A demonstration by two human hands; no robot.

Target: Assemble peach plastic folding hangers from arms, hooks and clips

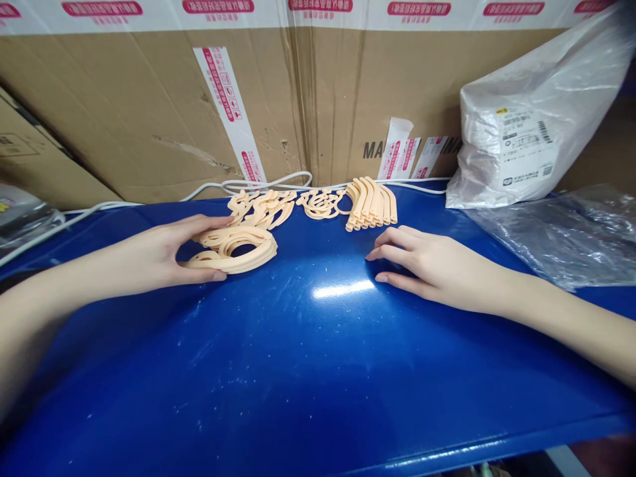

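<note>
My left hand (pixel 163 255) is closed around the left end of a stack of cream ring-shaped parts (pixel 258 255), thumb on the near side and fingers on the far side. The stack lies on the blue table. Right behind it is a loose pile of wavy cream pieces (pixel 263 207). Farther right are a small heap of thin cream loops (pixel 320 204) and a bundle of bent cream tubes (pixel 370 204). My right hand (pixel 427 265) rests just in front of the tubes, fingers slightly curled and apart, with nothing in them.
Large cardboard boxes (pixel 149 99) stand along the back of the blue table (pixel 298 371). A white cable (pixel 293 177) runs along their foot. At the right are a white plastic bag with a label (pixel 517 119) and a clear plastic sheet (pixel 571 232). Another clear bag (pixel 24 218) sits far left.
</note>
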